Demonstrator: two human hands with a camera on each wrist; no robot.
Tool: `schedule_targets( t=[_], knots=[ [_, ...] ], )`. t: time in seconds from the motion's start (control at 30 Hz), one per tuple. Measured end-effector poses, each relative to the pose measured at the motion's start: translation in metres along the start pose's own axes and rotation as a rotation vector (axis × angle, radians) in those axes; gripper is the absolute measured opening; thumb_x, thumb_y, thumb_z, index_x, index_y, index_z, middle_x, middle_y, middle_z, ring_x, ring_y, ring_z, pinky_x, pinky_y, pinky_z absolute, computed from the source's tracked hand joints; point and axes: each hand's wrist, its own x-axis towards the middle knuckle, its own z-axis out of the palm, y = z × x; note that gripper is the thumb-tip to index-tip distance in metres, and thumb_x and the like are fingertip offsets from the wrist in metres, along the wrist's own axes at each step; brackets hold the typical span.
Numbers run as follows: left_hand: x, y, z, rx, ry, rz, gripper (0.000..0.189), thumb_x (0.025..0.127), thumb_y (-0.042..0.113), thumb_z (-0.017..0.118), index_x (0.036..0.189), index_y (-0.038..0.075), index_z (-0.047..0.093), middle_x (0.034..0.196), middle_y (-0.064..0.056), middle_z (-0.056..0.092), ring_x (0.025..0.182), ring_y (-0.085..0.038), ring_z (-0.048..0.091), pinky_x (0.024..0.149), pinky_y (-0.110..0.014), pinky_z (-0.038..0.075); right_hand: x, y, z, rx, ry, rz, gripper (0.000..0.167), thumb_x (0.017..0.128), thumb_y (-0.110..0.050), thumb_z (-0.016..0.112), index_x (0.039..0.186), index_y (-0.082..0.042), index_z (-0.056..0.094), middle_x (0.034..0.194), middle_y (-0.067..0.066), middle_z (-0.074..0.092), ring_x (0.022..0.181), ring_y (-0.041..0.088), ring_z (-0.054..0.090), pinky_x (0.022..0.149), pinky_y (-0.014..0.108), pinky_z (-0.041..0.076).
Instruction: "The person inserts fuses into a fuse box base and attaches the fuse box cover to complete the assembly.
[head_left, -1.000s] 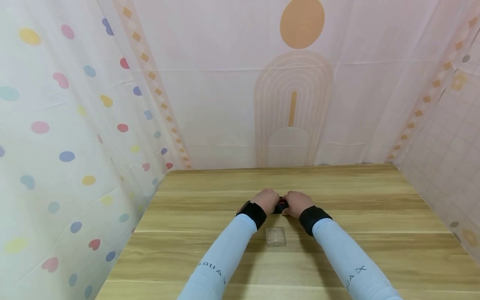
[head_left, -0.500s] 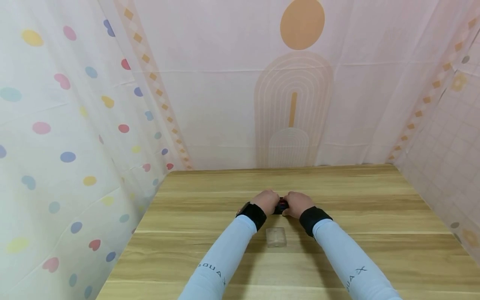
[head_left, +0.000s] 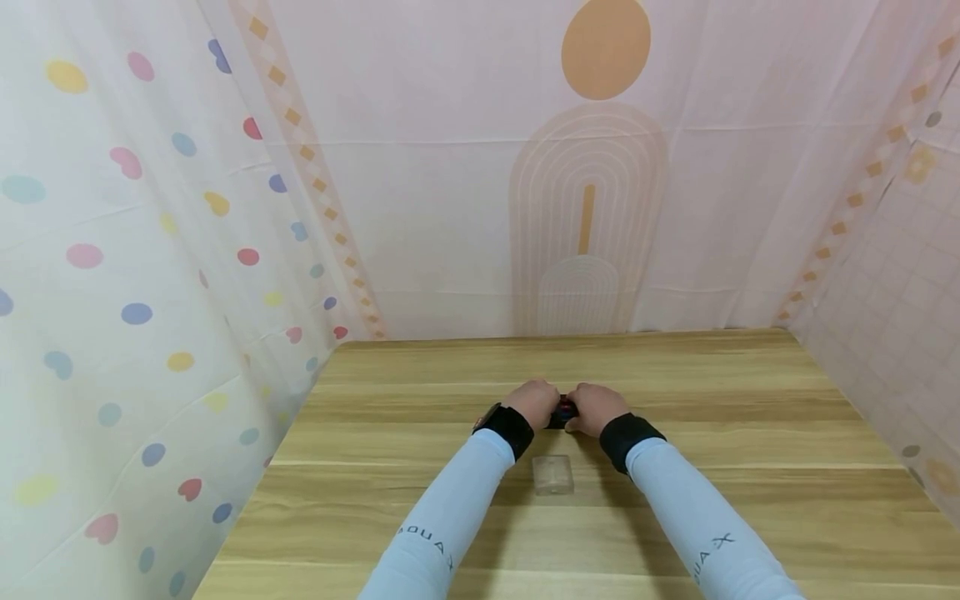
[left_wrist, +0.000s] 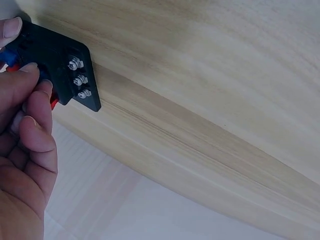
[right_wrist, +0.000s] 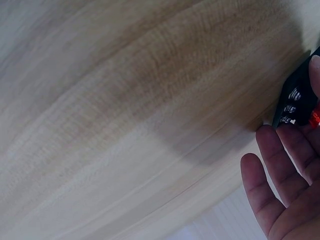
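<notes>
A black plastic terminal block (head_left: pixel 562 412) lies between both hands. The left wrist view shows a row of three silver screws along one end of its flat plate (left_wrist: pixel 79 47), with blue and red parts near the fingers. My left hand (head_left: pixel 534 403) pinches the block's middle at those coloured parts, its other fingers curled beneath. From the other side my right hand (head_left: pixel 596 408) holds the block's end with thumb and fingertips, outer fingers extended in the right wrist view. There, more screws and a red part (right_wrist: pixel 315 116) show; the fingers hide much of the block.
A small clear plastic box (head_left: pixel 553 475) sits on the wooden table (head_left: pixel 375 475) between the forearms, nearer than the block. Patterned curtains (head_left: pixel 435 208) hang behind the table and at both sides.
</notes>
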Motion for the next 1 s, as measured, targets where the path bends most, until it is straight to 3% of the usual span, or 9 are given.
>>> schedule_targets(
  t=[0.77,1.0],
  knots=[
    [-0.0048,0.0002,-0.0003,-0.013,-0.009,0.006,0.016,0.093,0.004,0.067,0.080,0.013,0.069,0.072,0.005,0.064,0.062,-0.004,0.051,0.061,-0.017,0.045,0.0024,0.0031,0.0037,0.008,-0.017,0.000,0.036,0.079,-0.028,0.085,0.104,-0.006,0.073,0.090,0.005,0.065,0.079,0.020,0.061,0.074,0.038,0.052],
    [-0.0057,0.0008,-0.0034,-0.003,-0.021,-0.022,0.014,0.092,0.005,0.069,0.081,0.013,0.069,0.075,0.004,0.065,0.064,-0.005,0.053,0.065,-0.019,0.048,0.0008,0.0015,0.0015,-0.003,-0.023,0.001,0.035,0.081,-0.028,0.083,0.105,-0.005,0.071,0.088,0.005,0.063,0.078,0.019,0.061,0.075,0.039,0.052]
  ],
)
